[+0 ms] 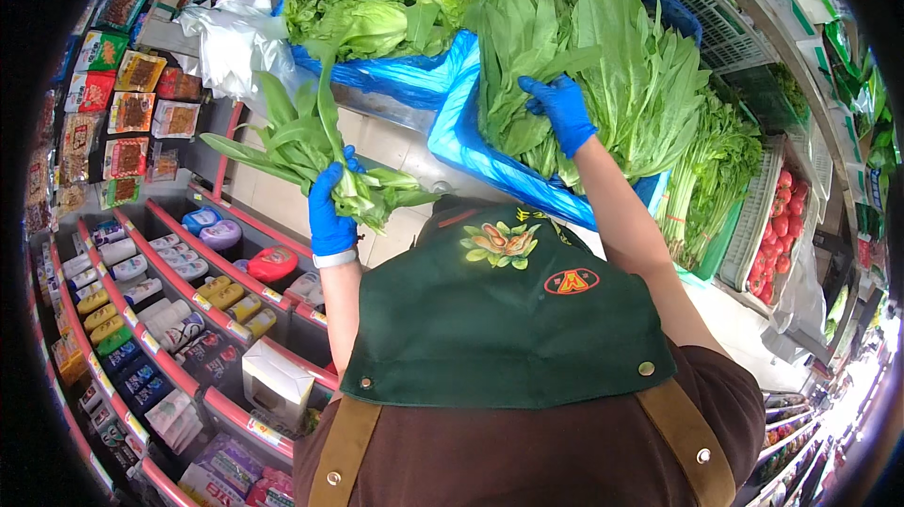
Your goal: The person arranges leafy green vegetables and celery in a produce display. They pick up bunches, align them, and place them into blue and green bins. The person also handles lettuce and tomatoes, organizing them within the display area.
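In a blue glove, my left hand (330,205) grips a bunch of long-leaf lettuce (304,133) by its stems, with the leaves spreading to the left and upward. My right hand (561,111), also gloved in blue, rests on more long-leaf lettuce (522,34); a leaf lies at its thumb and fingertips, but whether they grip it is unclear. That lettuce lies in a crate lined with blue plastic (459,111). Broader pointed leafy greens (628,76) fill the same crate on the right.
Round-headed lettuce (360,20) fills another blue-lined crate at the upper left, beside white plastic bags (233,44). Banded celery-like bunches (696,182) and a crate of tomatoes (780,224) stand to the right. Shelves of bottles (169,260) and hanging snack packets (131,111) line the left.
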`<state>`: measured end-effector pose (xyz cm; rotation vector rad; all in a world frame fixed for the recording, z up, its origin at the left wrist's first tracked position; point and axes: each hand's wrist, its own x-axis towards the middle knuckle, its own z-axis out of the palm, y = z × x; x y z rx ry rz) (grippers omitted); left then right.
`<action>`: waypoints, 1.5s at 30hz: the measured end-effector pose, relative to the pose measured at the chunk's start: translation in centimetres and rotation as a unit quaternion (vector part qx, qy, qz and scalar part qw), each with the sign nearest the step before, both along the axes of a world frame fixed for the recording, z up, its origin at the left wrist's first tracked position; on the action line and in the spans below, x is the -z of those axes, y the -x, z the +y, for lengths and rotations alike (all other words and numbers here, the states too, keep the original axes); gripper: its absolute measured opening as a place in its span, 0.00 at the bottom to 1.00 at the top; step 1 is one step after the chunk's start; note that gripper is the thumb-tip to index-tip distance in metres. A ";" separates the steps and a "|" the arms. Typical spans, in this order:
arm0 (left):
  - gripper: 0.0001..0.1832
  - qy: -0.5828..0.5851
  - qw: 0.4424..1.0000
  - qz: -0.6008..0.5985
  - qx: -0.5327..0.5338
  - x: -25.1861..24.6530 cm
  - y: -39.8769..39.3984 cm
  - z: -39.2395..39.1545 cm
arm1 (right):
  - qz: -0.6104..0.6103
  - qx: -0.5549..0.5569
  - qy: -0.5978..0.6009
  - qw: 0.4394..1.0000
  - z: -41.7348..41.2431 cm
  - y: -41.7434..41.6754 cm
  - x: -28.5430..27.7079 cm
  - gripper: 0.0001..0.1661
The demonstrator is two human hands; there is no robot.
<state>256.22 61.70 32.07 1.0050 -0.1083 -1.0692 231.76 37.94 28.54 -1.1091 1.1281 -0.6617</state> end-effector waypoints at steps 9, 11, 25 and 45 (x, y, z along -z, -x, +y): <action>0.23 0.004 1.000 0.020 0.019 -0.2 1.3 -1.7 | -0.112 0.032 -0.046 0.992 -1.3 3.4 0.0 0.15; 0.21 0.014 0.999 0.017 0.024 -0.1 1.5 -2.2 | -0.108 0.037 -0.052 0.992 -1.0 3.7 0.2 0.14; 0.21 0.022 0.998 0.029 0.046 0.3 1.2 -2.3 | -0.070 0.091 0.051 0.992 0.2 2.9 0.7 0.04; 0.22 0.006 0.996 0.082 0.028 3.8 -0.6 0.2 | 0.017 0.063 0.041 0.997 0.6 -0.8 -0.3 0.13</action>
